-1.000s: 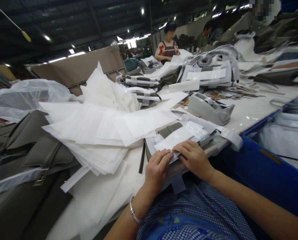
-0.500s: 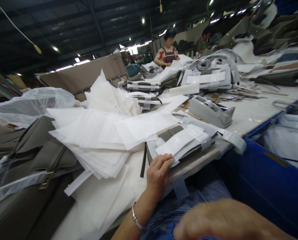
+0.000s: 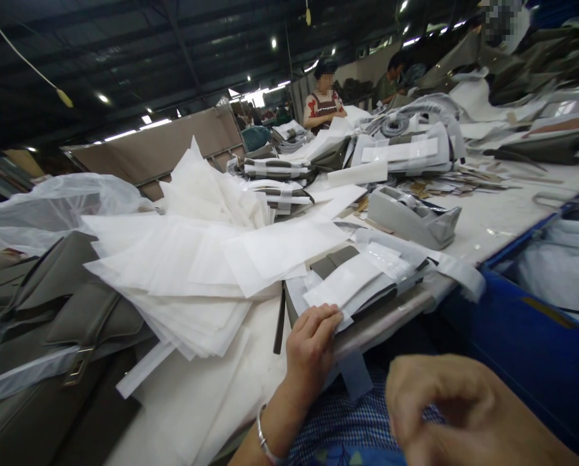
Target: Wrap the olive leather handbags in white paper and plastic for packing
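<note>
My left hand, with a silver bangle at the wrist, is closed over the near end of a paper-wrapped dark grey bag. White paper strips and clear plastic lie across this flat bundle at the table's front edge. A thin dark strap hangs beside it. My right hand is close to the camera above my lap, apart from the bundle. Its fingers curl inward towards the thumb, and what they hold, if anything, is hidden. Beyond the bundle stands a grey tape dispenser.
Fanned white paper sheets spread over the table's left half. Grey bags lie at the near left. Wrapped bundles and card scraps are farther back. A blue bin adjoins the right edge. Two people work behind.
My right hand has risen and shifted right, and its curled fingers show more now. My left hand stays on the wrapped bag. The view has shifted slightly.
</note>
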`<state>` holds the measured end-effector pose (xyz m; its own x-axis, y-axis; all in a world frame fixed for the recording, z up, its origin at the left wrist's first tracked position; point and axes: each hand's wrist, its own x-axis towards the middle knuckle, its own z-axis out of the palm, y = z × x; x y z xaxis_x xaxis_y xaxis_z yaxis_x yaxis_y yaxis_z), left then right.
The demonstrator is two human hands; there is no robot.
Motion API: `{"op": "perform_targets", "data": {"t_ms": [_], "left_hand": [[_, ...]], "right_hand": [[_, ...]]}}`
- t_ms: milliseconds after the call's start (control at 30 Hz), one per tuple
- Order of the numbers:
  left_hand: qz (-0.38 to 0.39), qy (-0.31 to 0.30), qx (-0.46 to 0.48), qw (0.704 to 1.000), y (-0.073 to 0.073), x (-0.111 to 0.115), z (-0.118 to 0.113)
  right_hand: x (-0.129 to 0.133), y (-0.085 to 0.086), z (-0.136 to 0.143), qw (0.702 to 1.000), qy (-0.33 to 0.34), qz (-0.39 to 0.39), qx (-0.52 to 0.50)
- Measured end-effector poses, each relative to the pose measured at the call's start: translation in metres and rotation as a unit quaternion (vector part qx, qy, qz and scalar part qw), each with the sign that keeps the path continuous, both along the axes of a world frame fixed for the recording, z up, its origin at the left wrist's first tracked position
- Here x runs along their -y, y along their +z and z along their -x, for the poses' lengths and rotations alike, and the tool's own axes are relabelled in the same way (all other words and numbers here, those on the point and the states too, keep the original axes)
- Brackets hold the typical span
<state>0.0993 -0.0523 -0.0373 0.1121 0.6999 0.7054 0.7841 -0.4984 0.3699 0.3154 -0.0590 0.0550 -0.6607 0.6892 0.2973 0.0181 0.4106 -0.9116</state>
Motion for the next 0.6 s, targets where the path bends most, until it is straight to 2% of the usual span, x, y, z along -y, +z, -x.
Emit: {"op": "perform_targets", "data": {"t_ms": [100, 200, 267, 333, 433, 500, 600], "left_hand": [[0.004, 0.002, 0.003, 1.0, -0.002, 0.0, 0.0], [-0.001, 0.003, -0.002, 1.0, -0.003, 0.0, 0.0], [-0.005, 0.008, -0.003, 1.0, -0.003, 0.0, 0.0], [-0.007, 0.01, -0.003, 1.0, -0.003, -0.001, 0.0], [0.001, 0.003, -0.001, 1.0, -0.002, 0.0, 0.0], [0.011, -0.006, 0.002, 1.0, -0.002, 0.0, 0.001], [0.017, -0.01, 0.007, 1.0, -0.003, 0.001, 0.001]], "right_hand": [[-0.027, -0.031, 0.007, 0.982, -0.099, -0.159, 0.035], [-0.048, -0.065, 0.008, 0.921, -0.128, -0.362, 0.065], [-0.059, -0.078, 0.012, 0.882, -0.122, -0.447, 0.088], [-0.067, -0.084, 0.018, 0.857, -0.132, -0.488, 0.094], [-0.073, -0.088, 0.02, 0.841, -0.147, -0.514, 0.077], [-0.073, -0.094, 0.012, 0.838, -0.122, -0.526, 0.079], [-0.068, -0.115, -0.008, 0.821, -0.063, -0.551, 0.136]]}}
